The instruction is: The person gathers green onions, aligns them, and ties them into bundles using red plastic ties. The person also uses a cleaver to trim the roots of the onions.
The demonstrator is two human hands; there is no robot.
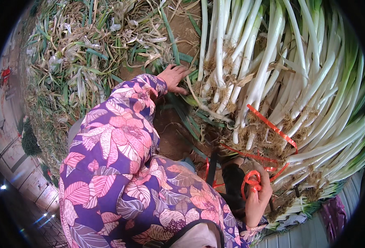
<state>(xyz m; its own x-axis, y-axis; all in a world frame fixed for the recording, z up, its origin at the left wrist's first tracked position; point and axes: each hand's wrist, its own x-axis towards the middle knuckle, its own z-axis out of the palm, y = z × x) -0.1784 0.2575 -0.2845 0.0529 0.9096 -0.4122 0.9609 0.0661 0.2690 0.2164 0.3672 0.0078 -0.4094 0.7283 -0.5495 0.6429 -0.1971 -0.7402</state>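
Observation:
My left hand (175, 79) reaches down to the ground with its fingers spread, over some green leaf scraps (187, 100); whether it grips any of them cannot be told. A large pile of long white-stemmed green onions (269, 71), with roots on their ends, lies just to its right. At the lower right, my right hand (256, 192) is closed on a looped red plastic tie strip (253, 179). From there the strip trails up over the roots of the onions. Both sleeves are purple with a leaf and flower print.
A wide heap of dry and green onion leaves (86, 55) covers the ground at the upper left. Smaller onions (297, 206) lie at the lower right by a dark purple cloth (334, 214). Brown soil (170, 130) shows between the heap and the pile.

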